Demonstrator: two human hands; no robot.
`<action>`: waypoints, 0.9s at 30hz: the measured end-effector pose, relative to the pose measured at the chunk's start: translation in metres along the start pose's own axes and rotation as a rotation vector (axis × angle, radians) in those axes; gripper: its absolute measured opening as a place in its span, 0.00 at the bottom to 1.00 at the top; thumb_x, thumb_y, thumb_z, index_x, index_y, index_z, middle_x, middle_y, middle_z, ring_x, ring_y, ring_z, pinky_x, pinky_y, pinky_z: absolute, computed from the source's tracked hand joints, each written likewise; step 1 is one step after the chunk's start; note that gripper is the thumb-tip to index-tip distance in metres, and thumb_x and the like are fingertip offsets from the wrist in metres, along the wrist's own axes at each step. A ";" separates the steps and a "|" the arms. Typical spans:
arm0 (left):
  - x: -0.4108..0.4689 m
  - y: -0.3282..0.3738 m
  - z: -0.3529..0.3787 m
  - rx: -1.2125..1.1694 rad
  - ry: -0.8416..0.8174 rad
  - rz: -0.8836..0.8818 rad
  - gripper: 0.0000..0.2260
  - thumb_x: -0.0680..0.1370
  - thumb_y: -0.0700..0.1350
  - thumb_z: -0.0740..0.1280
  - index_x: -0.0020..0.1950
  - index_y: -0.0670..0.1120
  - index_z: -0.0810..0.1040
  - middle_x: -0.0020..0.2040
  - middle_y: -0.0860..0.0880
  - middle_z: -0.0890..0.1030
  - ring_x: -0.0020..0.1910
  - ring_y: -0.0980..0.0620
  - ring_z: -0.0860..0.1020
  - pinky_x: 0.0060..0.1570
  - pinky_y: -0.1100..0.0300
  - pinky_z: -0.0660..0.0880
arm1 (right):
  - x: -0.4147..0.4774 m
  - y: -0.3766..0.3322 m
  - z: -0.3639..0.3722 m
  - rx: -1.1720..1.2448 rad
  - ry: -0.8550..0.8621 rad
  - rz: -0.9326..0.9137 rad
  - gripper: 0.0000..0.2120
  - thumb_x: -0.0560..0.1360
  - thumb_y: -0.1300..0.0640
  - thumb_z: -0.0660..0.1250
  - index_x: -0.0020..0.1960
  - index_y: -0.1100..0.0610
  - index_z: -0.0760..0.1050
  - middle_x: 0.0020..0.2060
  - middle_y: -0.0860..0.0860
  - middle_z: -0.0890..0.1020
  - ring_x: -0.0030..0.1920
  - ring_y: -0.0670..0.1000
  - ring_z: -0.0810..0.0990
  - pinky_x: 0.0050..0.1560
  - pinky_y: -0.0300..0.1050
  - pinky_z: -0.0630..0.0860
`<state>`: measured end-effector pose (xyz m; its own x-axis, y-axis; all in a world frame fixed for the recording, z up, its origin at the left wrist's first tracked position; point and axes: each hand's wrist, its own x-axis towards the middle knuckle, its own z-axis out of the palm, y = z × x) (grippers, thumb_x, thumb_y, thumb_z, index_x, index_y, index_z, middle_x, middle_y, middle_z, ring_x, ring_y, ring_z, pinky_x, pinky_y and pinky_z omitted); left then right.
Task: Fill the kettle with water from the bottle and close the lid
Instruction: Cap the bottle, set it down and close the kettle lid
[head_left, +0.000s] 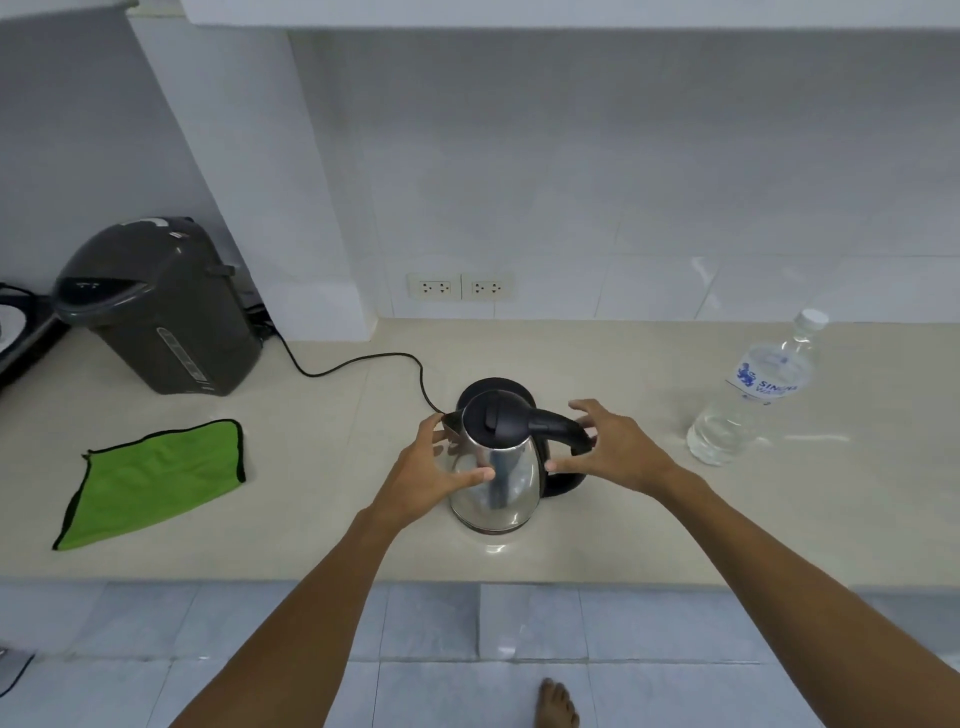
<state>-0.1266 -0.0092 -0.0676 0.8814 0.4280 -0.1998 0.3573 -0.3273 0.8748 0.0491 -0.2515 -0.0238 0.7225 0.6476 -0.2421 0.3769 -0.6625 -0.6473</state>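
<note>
A steel kettle (511, 483) with a black lid and black handle stands on the beige counter, lid shut, just in front of its round black base (493, 385). My left hand (434, 470) cups the kettle's left side, thumb on the steel front and fingers by the spout. My right hand (615, 447) hovers with spread fingers over the handle, its thumb tip near the kettle body. A clear water bottle (753, 400) with a white cap on stands upright at the right, away from both hands.
A green cloth (156, 480) lies at the left of the counter (322, 525). A dark grey hot-water dispenser (156, 312) stands at the back left. A black cord (358, 358) runs to the base. Wall sockets (461, 287) sit behind the kettle.
</note>
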 end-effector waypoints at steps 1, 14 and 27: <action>-0.001 0.000 0.001 -0.011 -0.008 -0.004 0.48 0.70 0.56 0.86 0.83 0.54 0.63 0.71 0.56 0.73 0.74 0.50 0.73 0.69 0.55 0.72 | -0.003 0.007 0.003 0.014 0.002 0.023 0.49 0.63 0.36 0.83 0.77 0.49 0.66 0.64 0.49 0.79 0.56 0.51 0.83 0.64 0.49 0.78; 0.004 0.009 0.015 -0.130 -0.021 -0.039 0.40 0.70 0.48 0.87 0.72 0.56 0.65 0.68 0.55 0.74 0.68 0.51 0.75 0.64 0.57 0.73 | 0.003 0.022 0.023 0.051 0.184 0.020 0.16 0.81 0.48 0.70 0.63 0.56 0.79 0.51 0.53 0.85 0.51 0.57 0.84 0.55 0.50 0.79; 0.088 0.064 -0.018 -0.113 0.027 0.021 0.43 0.70 0.54 0.87 0.78 0.54 0.66 0.72 0.55 0.75 0.69 0.50 0.76 0.70 0.54 0.75 | 0.093 0.005 -0.048 0.025 0.224 -0.067 0.17 0.80 0.46 0.70 0.63 0.55 0.79 0.52 0.52 0.85 0.52 0.56 0.84 0.55 0.49 0.78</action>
<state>-0.0324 0.0227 -0.0215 0.8793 0.4449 -0.1700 0.2999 -0.2400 0.9233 0.1457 -0.2129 -0.0153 0.8079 0.5884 -0.0328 0.4163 -0.6093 -0.6749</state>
